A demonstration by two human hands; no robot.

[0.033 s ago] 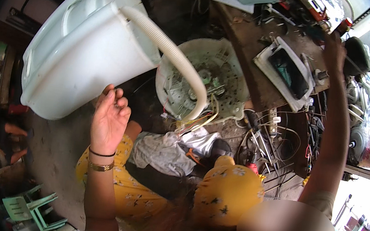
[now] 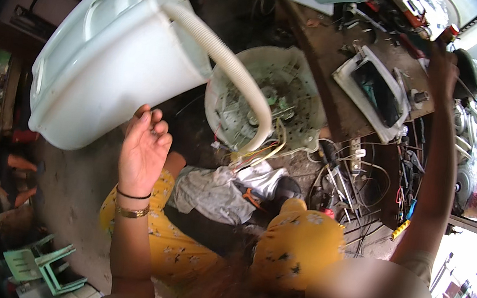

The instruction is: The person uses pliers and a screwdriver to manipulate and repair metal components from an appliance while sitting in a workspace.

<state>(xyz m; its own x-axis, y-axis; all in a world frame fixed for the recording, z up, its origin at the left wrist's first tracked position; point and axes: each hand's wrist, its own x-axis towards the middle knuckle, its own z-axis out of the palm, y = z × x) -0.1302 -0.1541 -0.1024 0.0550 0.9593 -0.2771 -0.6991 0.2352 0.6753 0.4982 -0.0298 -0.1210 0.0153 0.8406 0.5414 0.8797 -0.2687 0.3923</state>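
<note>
A person in yellow floral trousers (image 2: 303,240) works at floor level beside a cluttered brown tabletop (image 2: 318,42). The right hand (image 2: 443,66) stretches toward the tabletop's right edge, up against a red-capped object (image 2: 451,32); its fingers are too small and shadowed to tell whether they grasp it. The left hand (image 2: 144,158) is raised palm up, fingers released and loosely curled, just beside a large white plastic casing (image 2: 111,74). From the casing, a ribbed cream hose (image 2: 233,72) curves down across a round, dirty tub (image 2: 308,101) with loose wires (image 2: 252,161) at its near side. Gray cloth (image 2: 209,192) lies before it. Near the tabletop's closest edge rests a white panel (image 2: 374,94) with a dark window.
</note>
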